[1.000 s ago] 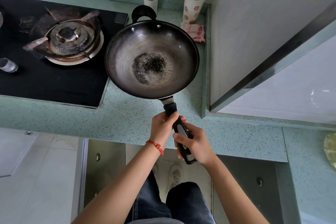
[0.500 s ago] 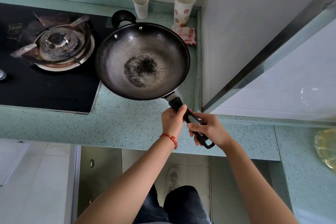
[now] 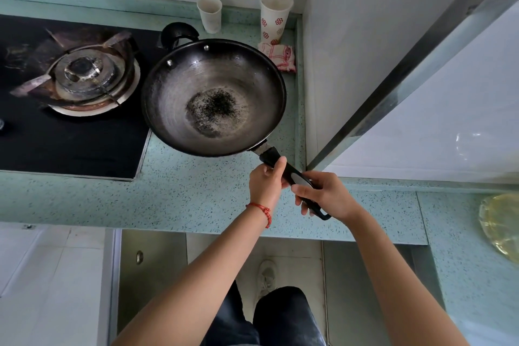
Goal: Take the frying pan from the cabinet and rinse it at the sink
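Note:
A dark round frying pan (image 3: 213, 95) with black specks in its middle hangs over the green speckled counter (image 3: 179, 194), beside the stove. Its black long handle points toward me and to the right. My left hand (image 3: 266, 182), with a red string at the wrist, grips the handle close to the pan. My right hand (image 3: 325, 194) grips the handle's end. A small black loop handle sticks out at the pan's far rim. No sink is in view.
A gas burner (image 3: 84, 78) on a black hob lies left of the pan. Two paper cups (image 3: 273, 14) and a folded cloth (image 3: 278, 56) stand at the back corner. A white wall and metal-edged panel (image 3: 393, 78) rise at right. Open cabinet doors (image 3: 151, 270) are below.
The pan's handle has swung toward the right, and both hands moved right with it over the counter. The pan sits a little lower in view than half a second ago.

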### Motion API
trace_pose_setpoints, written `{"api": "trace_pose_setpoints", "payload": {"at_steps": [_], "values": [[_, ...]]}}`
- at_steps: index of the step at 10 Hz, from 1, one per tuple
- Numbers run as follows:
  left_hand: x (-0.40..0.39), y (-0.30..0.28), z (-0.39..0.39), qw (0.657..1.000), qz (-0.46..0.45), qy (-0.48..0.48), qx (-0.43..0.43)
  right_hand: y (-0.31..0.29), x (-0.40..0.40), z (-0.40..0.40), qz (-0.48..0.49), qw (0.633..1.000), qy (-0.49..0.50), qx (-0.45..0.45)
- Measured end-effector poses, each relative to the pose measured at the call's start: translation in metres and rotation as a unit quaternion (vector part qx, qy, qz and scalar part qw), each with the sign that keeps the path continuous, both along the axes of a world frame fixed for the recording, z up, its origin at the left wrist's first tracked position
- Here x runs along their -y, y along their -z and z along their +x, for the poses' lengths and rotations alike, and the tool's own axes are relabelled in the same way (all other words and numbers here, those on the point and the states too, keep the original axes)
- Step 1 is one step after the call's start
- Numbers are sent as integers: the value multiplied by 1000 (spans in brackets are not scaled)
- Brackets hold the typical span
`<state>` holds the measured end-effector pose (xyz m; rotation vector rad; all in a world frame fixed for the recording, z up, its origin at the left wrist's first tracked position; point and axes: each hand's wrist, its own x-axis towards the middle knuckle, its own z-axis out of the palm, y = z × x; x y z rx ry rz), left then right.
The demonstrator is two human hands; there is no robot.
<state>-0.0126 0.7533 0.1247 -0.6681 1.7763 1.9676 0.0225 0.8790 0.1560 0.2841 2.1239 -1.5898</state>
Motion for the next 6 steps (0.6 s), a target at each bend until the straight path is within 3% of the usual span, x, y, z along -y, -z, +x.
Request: {"api": "trace_pose_setpoints", "payload": {"at_steps": [2,3,4,5,6], "values": [[27,-8,15,979,-102,158,-72,-7,2,22,112,992,44,-40],[46,-8,28,940,-190,220,-182,-10,8,40,198,974,76,-79],[68,-3,36,846,-318,306,-298,-8,14,56,261,951,101,-132],[89,-10,43,731,-442,372,-363,-9,19,74,302,939,113,-124],[111,-11,51,685,-491,381,-379,-11,20,94,363,918,109,-116]]}}
